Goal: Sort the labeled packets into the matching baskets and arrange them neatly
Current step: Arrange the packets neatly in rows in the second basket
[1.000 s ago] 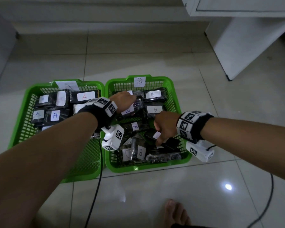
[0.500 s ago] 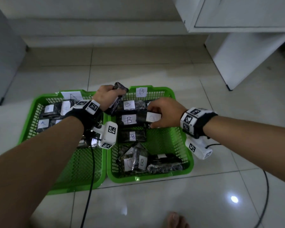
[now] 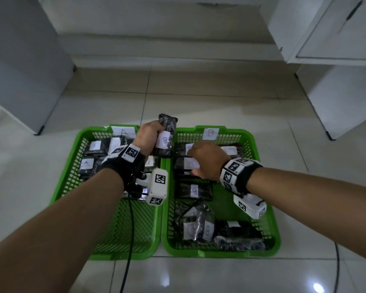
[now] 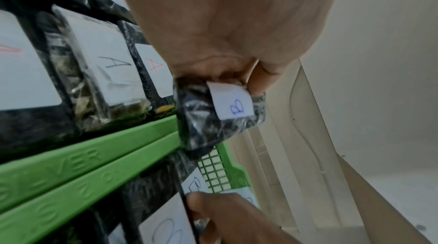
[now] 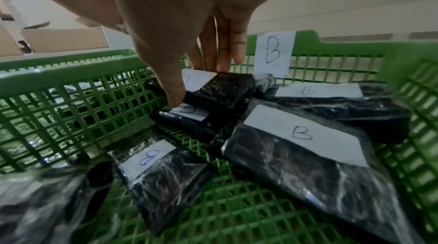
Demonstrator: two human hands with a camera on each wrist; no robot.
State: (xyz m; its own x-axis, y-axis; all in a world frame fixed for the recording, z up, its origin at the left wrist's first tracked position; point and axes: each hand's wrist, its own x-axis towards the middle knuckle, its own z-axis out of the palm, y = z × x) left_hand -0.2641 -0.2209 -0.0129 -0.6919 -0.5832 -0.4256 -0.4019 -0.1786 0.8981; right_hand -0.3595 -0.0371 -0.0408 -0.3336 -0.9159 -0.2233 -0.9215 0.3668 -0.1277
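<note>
Two green baskets stand side by side on the floor: basket A (image 3: 118, 255) on the left and basket B (image 3: 220, 253) on the right, each with a paper letter on its far wall. My left hand (image 3: 156, 136) grips a black packet marked B (image 3: 166, 127) upright above the rims between the baskets; the left wrist view shows the same packet (image 4: 213, 126) held by my left hand (image 4: 244, 83). My right hand (image 3: 191, 162) is low in basket B's far left corner. There my right hand (image 5: 194, 85) touches stacked B packets (image 5: 220, 87) with straight fingers and thumb.
Several A packets (image 3: 87, 163) fill basket A's far half. More B packets lie flat (image 3: 193, 191) and in a loose heap (image 3: 199, 227) near basket B's front. A white cabinet (image 3: 336, 81) stands at the right, a grey unit (image 3: 19, 60) at the left. A cable (image 3: 127, 240) crosses basket A.
My left hand lifted the B packet out of basket B and now holds it over the divide. My right hand moved from the basket's middle to its far left corner.
</note>
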